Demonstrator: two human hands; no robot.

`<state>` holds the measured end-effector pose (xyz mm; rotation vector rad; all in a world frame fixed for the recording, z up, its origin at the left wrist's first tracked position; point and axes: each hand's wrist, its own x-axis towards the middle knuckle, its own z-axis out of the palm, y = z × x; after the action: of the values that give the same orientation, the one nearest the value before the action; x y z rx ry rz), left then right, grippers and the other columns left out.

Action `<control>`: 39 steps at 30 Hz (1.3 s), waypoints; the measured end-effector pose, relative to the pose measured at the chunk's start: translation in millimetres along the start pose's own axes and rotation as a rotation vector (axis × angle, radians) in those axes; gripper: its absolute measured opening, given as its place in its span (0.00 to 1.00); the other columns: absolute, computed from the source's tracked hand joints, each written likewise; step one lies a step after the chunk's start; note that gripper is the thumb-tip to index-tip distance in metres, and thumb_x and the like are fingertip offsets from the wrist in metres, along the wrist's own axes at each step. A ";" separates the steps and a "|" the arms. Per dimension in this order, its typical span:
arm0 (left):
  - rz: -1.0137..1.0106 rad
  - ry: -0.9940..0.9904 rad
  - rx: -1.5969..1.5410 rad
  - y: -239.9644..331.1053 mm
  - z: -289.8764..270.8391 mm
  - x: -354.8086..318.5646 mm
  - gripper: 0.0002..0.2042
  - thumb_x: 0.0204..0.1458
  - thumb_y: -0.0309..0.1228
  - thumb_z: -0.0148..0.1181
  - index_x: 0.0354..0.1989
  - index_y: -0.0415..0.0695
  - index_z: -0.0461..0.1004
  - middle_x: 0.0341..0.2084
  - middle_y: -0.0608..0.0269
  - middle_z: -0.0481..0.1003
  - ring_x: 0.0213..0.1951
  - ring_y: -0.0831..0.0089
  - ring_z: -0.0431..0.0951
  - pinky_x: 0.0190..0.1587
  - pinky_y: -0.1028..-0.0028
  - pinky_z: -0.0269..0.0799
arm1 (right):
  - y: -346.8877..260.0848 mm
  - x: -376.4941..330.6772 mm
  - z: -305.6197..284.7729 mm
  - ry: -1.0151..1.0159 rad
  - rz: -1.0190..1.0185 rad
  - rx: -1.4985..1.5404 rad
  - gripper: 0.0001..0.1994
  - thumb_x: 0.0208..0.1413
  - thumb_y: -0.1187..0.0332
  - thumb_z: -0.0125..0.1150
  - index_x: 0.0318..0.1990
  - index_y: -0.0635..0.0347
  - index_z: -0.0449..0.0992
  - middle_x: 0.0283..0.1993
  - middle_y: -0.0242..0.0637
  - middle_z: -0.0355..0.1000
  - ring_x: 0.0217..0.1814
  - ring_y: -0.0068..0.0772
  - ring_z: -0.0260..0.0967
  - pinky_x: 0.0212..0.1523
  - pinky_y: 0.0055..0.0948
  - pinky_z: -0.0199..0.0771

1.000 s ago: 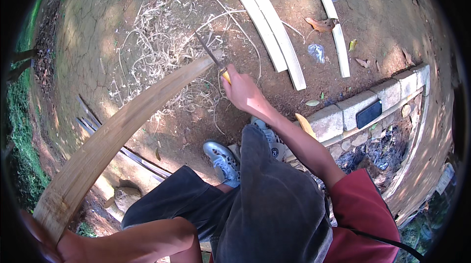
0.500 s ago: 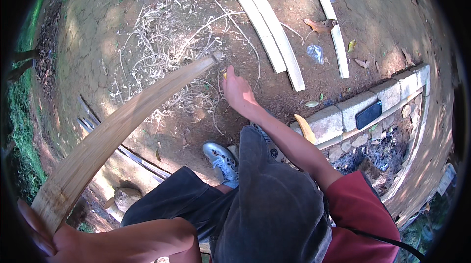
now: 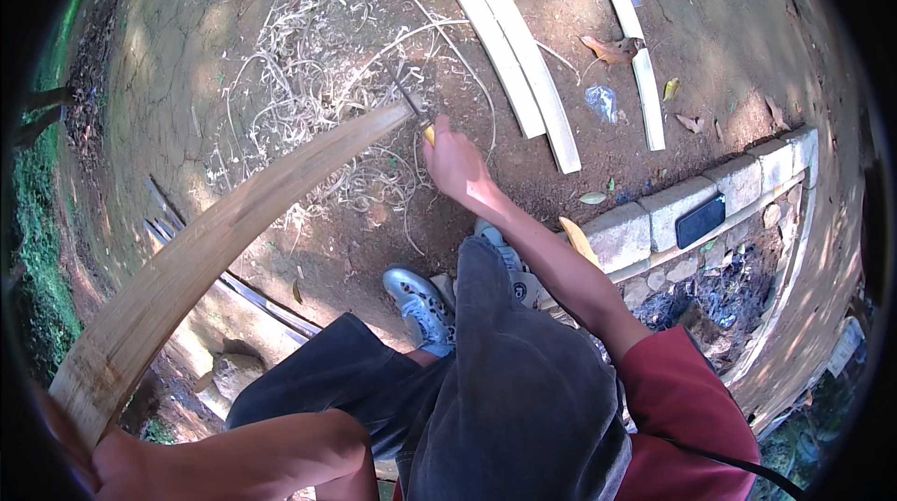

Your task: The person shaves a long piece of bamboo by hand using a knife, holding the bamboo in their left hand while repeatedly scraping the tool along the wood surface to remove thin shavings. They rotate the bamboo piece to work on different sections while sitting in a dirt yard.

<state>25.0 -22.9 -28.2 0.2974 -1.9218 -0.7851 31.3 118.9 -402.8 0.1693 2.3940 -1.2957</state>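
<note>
a long bamboo slat point(image 3: 215, 239) slants from the lower left up to the middle of the view, its far tip over a heap of pale shavings point(image 3: 308, 99) on the dirt ground point(image 3: 729, 43). the right hand point(image 3: 455, 162) is clenched on a yellow-handled knife point(image 3: 416, 113) at that tip. the left hand point(image 3: 98, 464) grasps the slat's near end. more split slats point(image 3: 523, 71) lie beyond, and a dark phone point(image 3: 701, 219) rests on a stone kerb point(image 3: 645, 225).

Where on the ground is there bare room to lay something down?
Bare dirt lies between the two pale strips and the narrow slat, and right of that slat up to the stone curb. It is crowded around the shavings pile beyond the bamboo plank.
</note>
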 end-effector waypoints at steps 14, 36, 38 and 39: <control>-0.011 0.000 -0.048 -10.8 -15.4 -8.8 0.20 0.57 0.33 0.29 0.45 0.22 0.48 0.43 0.30 0.53 0.43 0.47 0.63 0.45 0.59 0.67 | -0.8 -27.6 -15.8 -0.050 -0.049 0.199 0.10 0.61 0.69 0.43 0.41 0.70 0.57 0.20 0.59 0.68 0.24 0.63 0.68 0.27 0.53 0.66; -0.027 -0.039 -0.111 -15.1 -6.0 -9.1 0.17 0.57 0.33 0.29 0.41 0.25 0.48 0.39 0.33 0.53 0.39 0.50 0.62 0.42 0.62 0.65 | -12.7 5.7 -11.8 -0.146 0.065 0.006 0.11 0.60 0.69 0.44 0.43 0.71 0.59 0.28 0.62 0.72 0.34 0.64 0.73 0.40 0.55 0.70; -0.035 -0.045 -0.117 -17.4 -6.7 -8.1 0.17 0.57 0.33 0.29 0.41 0.26 0.48 0.39 0.34 0.53 0.39 0.51 0.62 0.42 0.62 0.64 | -21.0 2.3 -8.5 -0.126 0.051 -0.027 0.11 0.60 0.69 0.44 0.42 0.70 0.60 0.27 0.62 0.72 0.34 0.64 0.73 0.40 0.55 0.71; -0.036 -0.047 -0.117 -17.0 -7.1 -8.1 0.17 0.57 0.33 0.29 0.40 0.26 0.48 0.39 0.34 0.53 0.39 0.51 0.62 0.41 0.62 0.64 | -22.7 0.3 -7.2 -0.121 0.042 -0.043 0.11 0.60 0.69 0.44 0.42 0.70 0.60 0.27 0.62 0.72 0.34 0.64 0.73 0.40 0.55 0.71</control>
<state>32.8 -34.4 -42.7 0.2445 -1.9099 -0.9323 22.1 112.1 -381.8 0.1244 2.3017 -1.2000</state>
